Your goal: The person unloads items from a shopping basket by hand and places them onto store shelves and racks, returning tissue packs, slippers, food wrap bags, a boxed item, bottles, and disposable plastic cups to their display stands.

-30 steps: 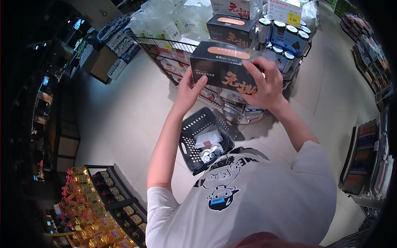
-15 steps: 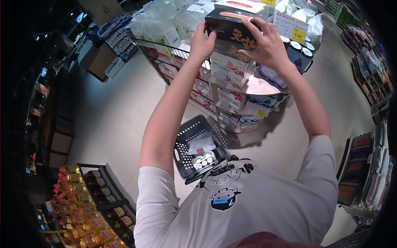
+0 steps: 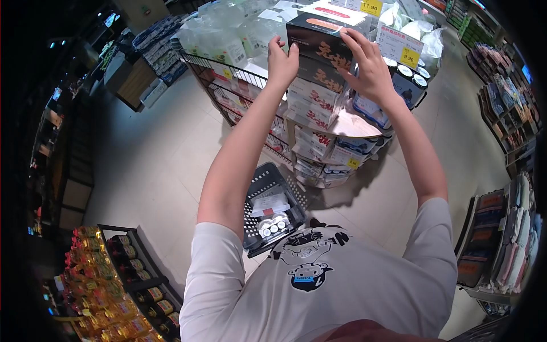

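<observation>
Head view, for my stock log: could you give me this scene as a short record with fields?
black box: atop a stack of boxes
left hand: by the box's left end, contact unclear
right hand: spread, at the box's right end
price sign: right of the box, showing 9.90
basket: on the floor, holding a pale pack and white-topped containers
</observation>
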Action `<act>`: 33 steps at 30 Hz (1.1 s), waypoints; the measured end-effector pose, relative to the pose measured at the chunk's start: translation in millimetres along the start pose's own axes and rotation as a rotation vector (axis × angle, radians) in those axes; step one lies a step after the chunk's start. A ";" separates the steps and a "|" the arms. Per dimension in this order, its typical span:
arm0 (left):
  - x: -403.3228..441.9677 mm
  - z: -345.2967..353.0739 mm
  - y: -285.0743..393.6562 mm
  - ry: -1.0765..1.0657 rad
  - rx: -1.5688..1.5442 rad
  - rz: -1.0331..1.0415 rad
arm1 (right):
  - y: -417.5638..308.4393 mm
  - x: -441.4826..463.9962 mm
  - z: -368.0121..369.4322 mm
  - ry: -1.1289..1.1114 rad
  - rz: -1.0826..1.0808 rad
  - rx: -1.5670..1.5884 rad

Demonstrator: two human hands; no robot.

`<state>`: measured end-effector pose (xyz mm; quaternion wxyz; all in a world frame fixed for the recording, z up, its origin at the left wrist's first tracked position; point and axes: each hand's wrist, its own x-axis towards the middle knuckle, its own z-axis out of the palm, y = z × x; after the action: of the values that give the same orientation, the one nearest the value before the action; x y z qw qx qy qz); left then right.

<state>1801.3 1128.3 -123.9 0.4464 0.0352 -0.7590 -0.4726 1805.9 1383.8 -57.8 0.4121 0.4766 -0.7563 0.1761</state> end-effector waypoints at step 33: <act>-590.1 -270.4 -55.5 -0.888 0.577 -0.697 | -387.6 -390.0 157.1 -1.512 -0.125 0.545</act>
<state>2326.5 1192.8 -503.9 -0.1187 0.1997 -0.9127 -0.3362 2150.4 1317.4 -509.4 -0.3329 0.5920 -0.7330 -0.0391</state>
